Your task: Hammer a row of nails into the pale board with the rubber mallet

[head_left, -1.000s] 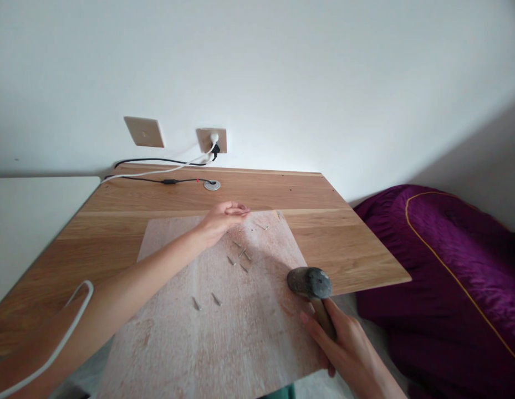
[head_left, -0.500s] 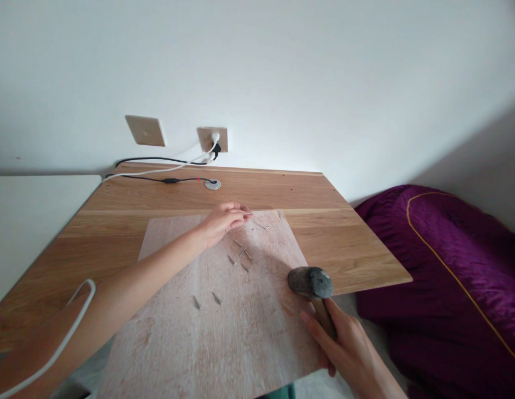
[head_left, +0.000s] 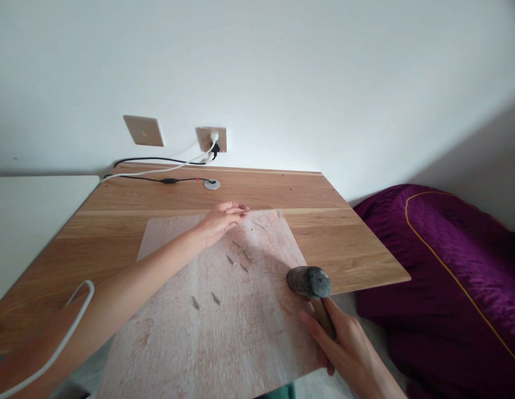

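Wooden desk (head_left: 344, 238), overhung at bottom by a pale board (head_left: 157, 349).
Hammer (head_left: 309, 281) is gripped in the right hand (head_left: 346, 341) at lower right, by the board's edge; nails (head_left: 242, 252) are scattered near the curled left hand (head_left: 222, 221), whose hold cannot be told.

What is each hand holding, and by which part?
The right hand grips a mallet by its handle, just below the head. Whether the left hand holds anything cannot be told.

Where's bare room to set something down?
Free: the board below the two nearest fasteners, left of the hammer; the table's right end, between board and purple cover. Crowded: the board's far half, with left hand and more fasteners; the table's back left, with cables.
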`<state>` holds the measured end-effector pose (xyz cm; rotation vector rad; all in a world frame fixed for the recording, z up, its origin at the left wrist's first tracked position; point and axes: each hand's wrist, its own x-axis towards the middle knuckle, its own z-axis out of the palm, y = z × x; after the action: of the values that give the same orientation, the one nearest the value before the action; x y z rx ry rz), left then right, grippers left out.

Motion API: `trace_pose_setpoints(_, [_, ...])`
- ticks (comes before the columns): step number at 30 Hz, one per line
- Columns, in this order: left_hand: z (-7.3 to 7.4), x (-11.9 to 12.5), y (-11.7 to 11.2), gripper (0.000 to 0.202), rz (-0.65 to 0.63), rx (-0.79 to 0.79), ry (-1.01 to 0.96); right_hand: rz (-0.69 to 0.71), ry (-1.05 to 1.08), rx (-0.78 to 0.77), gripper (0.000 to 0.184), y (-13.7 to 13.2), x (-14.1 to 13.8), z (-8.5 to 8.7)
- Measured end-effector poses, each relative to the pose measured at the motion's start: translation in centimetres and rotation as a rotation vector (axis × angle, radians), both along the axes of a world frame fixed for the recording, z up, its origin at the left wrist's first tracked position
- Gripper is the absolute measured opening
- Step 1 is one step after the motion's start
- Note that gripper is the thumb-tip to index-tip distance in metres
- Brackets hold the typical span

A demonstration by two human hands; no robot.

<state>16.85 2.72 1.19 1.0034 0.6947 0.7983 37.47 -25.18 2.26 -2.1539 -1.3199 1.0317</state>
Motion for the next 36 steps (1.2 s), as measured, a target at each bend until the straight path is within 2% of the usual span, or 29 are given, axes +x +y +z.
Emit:
trace_pose_setpoints(2, [-0.07, -0.14, -0.02, 0.04, -0.035, 0.014, -0.012, 0.0, 0.001, -0.006, 0.054, 0.0, 0.01, -0.01])
trace_pose_setpoints(3, [-0.08, -0.18, -0.07, 0.038, -0.046, 0.015, -0.016, -0.005, -0.001, -0.007, 0.054, 0.0, 0.0, 0.01])
trace_pose_setpoints(6, [0.07, -0.09, -0.29, 0.017, -0.071, -0.014, -0.027, -0.012, -0.009, 0.003, 0.052, 0.01, -0.13, 0.17])
trace_pose_setpoints(8, [0.25, 0.08, -0.42, 0.01, -0.09, -0.037, -0.047, -0.011, -0.018, 0.016, 0.051, 0.05, -0.22, 0.29])
trace_pose_setpoints(15, [0.45, 0.04, -0.49, 0.021, -0.085, -0.04, -0.051, -0.027, -0.021, 0.014, 0.049, 0.11, -0.44, 0.5])
trace_pose_setpoints(20, [0.47, -0.26, -0.55, 0.032, -0.127, -0.025, -0.017, -0.017, -0.013, 0.005, 0.051, 0.08, -0.61, 0.66])
trace_pose_setpoints(24, [0.54, -0.2, -0.56, 0.025, -0.141, -0.014, -0.02, -0.025, -0.035, 0.027, 0.047, 0.05, -0.7, 0.81])
trace_pose_setpoints(29, [0.18, -0.28, -0.46, 0.033, -0.134, 0.022, 0.0, -0.015, -0.031, 0.005, 0.053, 0.05, -0.32, 0.2])
trace_pose_setpoints(36, [0.14, -0.14, -0.37, 0.026, -0.15, 0.057, 0.024, -0.01, -0.026, 0.009, 0.052, 0.11, -0.45, 0.39])
